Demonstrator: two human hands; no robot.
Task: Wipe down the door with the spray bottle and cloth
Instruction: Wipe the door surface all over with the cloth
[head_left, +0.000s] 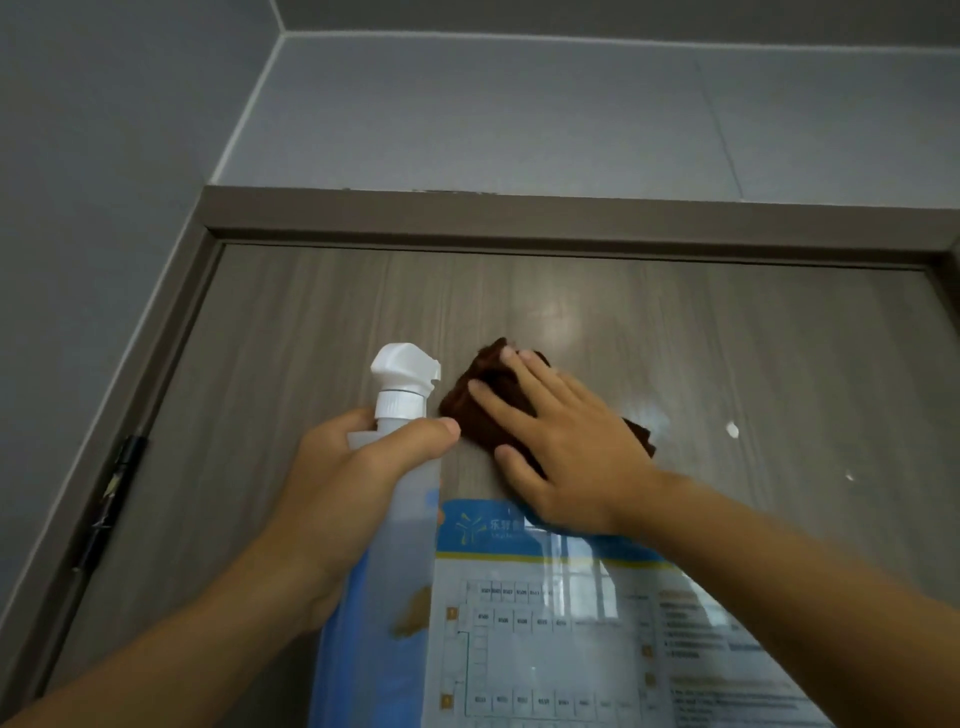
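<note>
While the grey-brown wood-grain door (322, 322) shows sheen only near its top, most appears unwiped. The translucent white-nozzled spray bottle (397, 467) is gripped by the left hand (343, 483); the right hand (566, 447), fingers flat, presses the dark brown cloth (485, 387) against it.

This looks like a room in a hotel or dormitory: a wood-grain door (675, 332) in a brown frame (519, 221) carries a laminated floor plan (571, 639) with numbered rooms, beneath plain grey walls (519, 114).

Two bare forearms, no sleeves in view, left hand (358, 467) and right hand (566, 447) ungloved, short-nailed fingers (498, 410).
</note>
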